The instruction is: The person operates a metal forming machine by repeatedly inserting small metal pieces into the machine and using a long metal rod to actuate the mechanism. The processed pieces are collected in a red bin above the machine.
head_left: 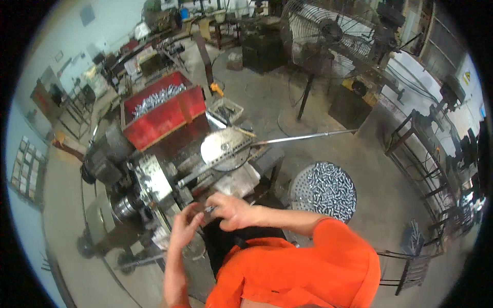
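Both of my hands meet in front of my body, just before the machine. My right hand comes from the right and is closed, pinching a small silvery metal part at its fingertips. My left hand is close beside it, fingers curled in towards the part and thumb pointing up. What lies inside the left fingers is hidden. Nearest to the hands is a greasy bench machine with a bright metal block and a round chuck at its left.
A red bin of metal parts stands beyond the machine. Right of it sit a pale round disc and a long metal rod. A perforated round container heaped with metal pieces is at my right. A large fan stands behind.
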`<move>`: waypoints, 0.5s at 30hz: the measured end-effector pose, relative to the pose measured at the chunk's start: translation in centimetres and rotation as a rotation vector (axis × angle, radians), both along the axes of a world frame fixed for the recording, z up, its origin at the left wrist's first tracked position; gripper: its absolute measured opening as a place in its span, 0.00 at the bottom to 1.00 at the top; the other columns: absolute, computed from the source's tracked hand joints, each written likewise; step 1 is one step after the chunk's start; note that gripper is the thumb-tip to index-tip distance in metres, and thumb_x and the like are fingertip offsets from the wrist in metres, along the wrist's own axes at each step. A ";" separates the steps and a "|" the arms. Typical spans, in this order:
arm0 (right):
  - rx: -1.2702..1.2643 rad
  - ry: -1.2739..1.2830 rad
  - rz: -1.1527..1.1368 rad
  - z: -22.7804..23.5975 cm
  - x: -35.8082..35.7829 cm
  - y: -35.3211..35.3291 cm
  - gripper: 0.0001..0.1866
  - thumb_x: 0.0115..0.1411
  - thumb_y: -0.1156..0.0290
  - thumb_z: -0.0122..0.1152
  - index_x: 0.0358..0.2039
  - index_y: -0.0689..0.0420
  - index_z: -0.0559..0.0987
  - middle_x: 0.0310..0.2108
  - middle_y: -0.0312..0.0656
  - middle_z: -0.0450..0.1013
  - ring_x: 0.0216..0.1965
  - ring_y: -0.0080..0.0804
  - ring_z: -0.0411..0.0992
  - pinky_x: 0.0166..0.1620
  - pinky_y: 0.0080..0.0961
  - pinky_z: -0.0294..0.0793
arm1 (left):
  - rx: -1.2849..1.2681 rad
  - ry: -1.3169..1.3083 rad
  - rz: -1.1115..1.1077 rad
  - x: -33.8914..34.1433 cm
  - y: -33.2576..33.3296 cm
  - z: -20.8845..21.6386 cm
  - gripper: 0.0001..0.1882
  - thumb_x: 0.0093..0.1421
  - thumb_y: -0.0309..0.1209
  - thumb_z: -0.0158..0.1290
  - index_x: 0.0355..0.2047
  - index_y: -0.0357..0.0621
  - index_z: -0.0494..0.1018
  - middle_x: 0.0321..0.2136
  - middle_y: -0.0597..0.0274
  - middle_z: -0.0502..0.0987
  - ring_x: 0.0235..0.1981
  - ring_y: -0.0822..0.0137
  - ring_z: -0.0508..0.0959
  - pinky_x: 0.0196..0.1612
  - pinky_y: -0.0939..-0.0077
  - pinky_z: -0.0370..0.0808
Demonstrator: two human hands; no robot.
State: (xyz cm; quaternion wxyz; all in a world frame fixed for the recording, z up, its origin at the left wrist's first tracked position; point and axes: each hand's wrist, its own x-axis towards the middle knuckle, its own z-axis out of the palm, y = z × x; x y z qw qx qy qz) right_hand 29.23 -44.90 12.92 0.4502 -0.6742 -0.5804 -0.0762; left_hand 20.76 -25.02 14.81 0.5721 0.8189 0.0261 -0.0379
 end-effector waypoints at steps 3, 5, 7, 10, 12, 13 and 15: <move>-0.026 -0.020 0.069 1.7 -1.1 2.5 0.05 0.31 0.74 0.57 0.15 0.59 0.74 0.32 0.45 0.65 0.38 0.43 0.64 0.39 0.33 0.68 | -0.144 -0.098 0.120 -0.9 -0.5 0.5 0.16 0.59 0.27 0.51 0.45 0.28 0.67 0.26 0.61 0.76 0.27 0.74 0.75 0.31 0.81 0.71; -0.022 -0.039 0.113 2.3 -1.7 3.5 0.04 0.31 0.75 0.56 0.14 0.59 0.74 0.32 0.45 0.65 0.38 0.43 0.64 0.39 0.33 0.68 | -0.229 -0.081 0.195 -2.0 -0.2 0.7 0.14 0.58 0.25 0.51 0.43 0.29 0.68 0.25 0.62 0.75 0.27 0.74 0.75 0.31 0.81 0.71; 0.019 -0.035 0.155 2.7 -2.2 3.9 0.05 0.30 0.76 0.56 0.14 0.59 0.73 0.32 0.45 0.65 0.37 0.44 0.64 0.38 0.33 0.67 | -0.181 -0.108 0.219 -2.9 -0.1 1.2 0.14 0.58 0.25 0.51 0.43 0.29 0.68 0.24 0.62 0.75 0.25 0.74 0.75 0.29 0.80 0.71; 0.036 -0.027 0.216 2.8 -2.7 4.4 0.07 0.30 0.75 0.55 0.16 0.60 0.72 0.33 0.47 0.64 0.37 0.45 0.63 0.37 0.34 0.66 | -0.233 -0.139 0.260 -3.8 0.2 1.0 0.15 0.58 0.25 0.51 0.44 0.28 0.68 0.23 0.61 0.75 0.22 0.74 0.75 0.28 0.81 0.70; 0.008 -0.076 0.193 2.8 -2.4 4.5 0.09 0.30 0.74 0.56 0.18 0.61 0.73 0.33 0.47 0.64 0.37 0.46 0.63 0.39 0.34 0.66 | -0.097 -0.131 0.277 -3.6 0.0 1.4 0.16 0.58 0.26 0.51 0.45 0.30 0.69 0.24 0.61 0.76 0.24 0.73 0.76 0.28 0.80 0.71; 0.004 -0.105 0.197 3.1 -2.5 4.6 0.10 0.30 0.73 0.57 0.19 0.61 0.74 0.33 0.47 0.64 0.37 0.46 0.63 0.39 0.35 0.67 | -0.060 -0.135 0.298 -3.8 -0.3 1.6 0.16 0.58 0.27 0.50 0.45 0.31 0.69 0.24 0.60 0.76 0.25 0.73 0.76 0.30 0.79 0.72; -0.089 -0.104 0.166 3.3 -2.5 4.4 0.10 0.32 0.71 0.57 0.17 0.63 0.72 0.36 0.51 0.65 0.39 0.48 0.64 0.41 0.39 0.68 | 0.057 -0.254 0.273 -3.7 0.0 0.1 0.16 0.57 0.28 0.51 0.45 0.32 0.69 0.25 0.58 0.77 0.28 0.72 0.77 0.34 0.76 0.74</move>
